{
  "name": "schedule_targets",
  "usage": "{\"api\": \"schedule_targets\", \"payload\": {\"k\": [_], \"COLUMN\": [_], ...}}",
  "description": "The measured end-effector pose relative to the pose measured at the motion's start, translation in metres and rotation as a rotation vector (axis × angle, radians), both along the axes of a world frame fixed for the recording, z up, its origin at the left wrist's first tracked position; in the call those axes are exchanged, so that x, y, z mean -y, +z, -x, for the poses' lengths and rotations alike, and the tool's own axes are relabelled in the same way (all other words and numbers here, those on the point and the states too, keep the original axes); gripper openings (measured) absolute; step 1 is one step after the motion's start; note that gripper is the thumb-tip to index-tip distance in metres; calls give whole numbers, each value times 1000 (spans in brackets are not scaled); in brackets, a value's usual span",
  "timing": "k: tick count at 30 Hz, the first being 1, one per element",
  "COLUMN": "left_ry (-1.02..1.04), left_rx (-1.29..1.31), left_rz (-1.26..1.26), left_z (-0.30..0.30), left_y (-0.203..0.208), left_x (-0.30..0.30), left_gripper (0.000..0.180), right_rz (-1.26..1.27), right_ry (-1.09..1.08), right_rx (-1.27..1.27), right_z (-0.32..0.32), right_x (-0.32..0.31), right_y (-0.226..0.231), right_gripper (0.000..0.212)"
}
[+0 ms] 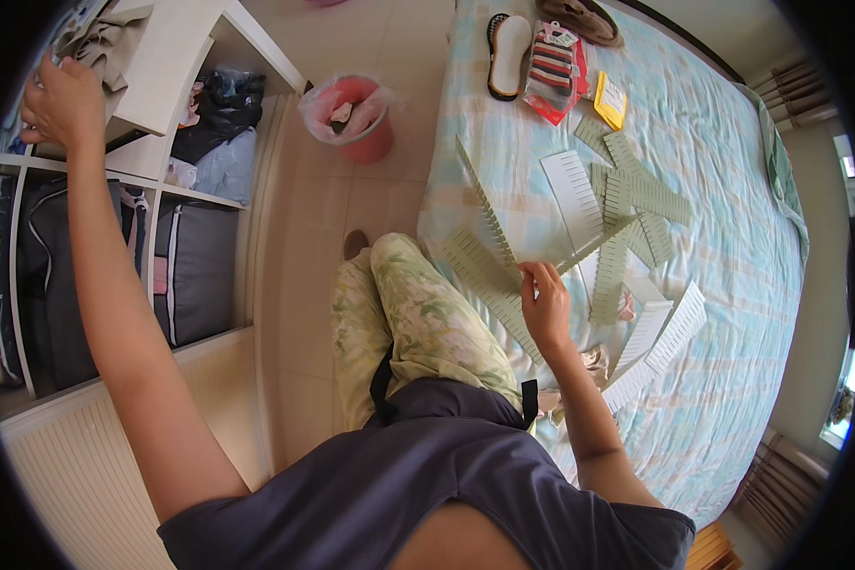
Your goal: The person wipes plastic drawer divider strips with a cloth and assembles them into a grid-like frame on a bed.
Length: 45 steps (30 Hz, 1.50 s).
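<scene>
At the far left, my left hand (64, 104) reaches over an open drawer (166, 71) beside folded beige cloth (104, 43). Its fingers are bent and spread apart, with no held thing visible. Over the bed's near side, my right hand (544, 299) pinches a pale green slotted drawer divider strip (489, 209) that stands on edge. More green strips (616, 228) lie overlapping around it, some crossing each other. White slotted strips (572, 195) lie among them, and others (679, 328) rest to the right of my forearm.
Shelves at left hold dark fabric storage boxes (204, 271) and bagged items (226, 166). A red lined bin (363, 138) stands on the tiled floor. On the checked bedspread (741, 285) lie an insole (510, 57), packaged striped socks (553, 71) and a yellow packet (611, 100).
</scene>
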<state>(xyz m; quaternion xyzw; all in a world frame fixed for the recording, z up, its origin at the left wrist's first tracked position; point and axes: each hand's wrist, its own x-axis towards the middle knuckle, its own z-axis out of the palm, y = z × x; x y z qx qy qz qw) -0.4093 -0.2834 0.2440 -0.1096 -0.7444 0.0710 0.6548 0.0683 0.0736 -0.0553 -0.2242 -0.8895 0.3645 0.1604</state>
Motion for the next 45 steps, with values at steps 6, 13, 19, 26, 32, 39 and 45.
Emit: {"api": "schedule_targets", "payload": {"k": [6, 13, 19, 26, 32, 39, 45], "left_ry": [-877, -360, -297, -686, -934, -1065, -945], "left_rx": [1204, 2095, 2070, 1715, 1757, 2046, 2301], "left_rz": [-784, -1845, -1296, -1363, -1107, -1131, -1208], "left_z": [-205, -369, -386, -338, -264, -256, -269], "left_y": [-221, -399, -434, -362, -298, -266, -276], "left_x": [-145, -232, -243, -235, -190, -176, -177], "left_gripper": [34, 52, 30, 23, 25, 28, 28], "right_rz": [-71, -482, -401, -278, -338, -117, 64], "right_ry": [-392, -90, 44, -27, 59, 109, 140], "right_rx": [24, 96, 275, 235, 433, 152, 250], "right_z": [-27, -20, -15, -46, -78, 51, 122], "right_x": [-14, 3, -10, -40, -69, -36, -58], "right_y": [-12, -10, -49, -31, -29, -22, -68], "right_gripper": [16, 26, 15, 15, 30, 52, 31]}}
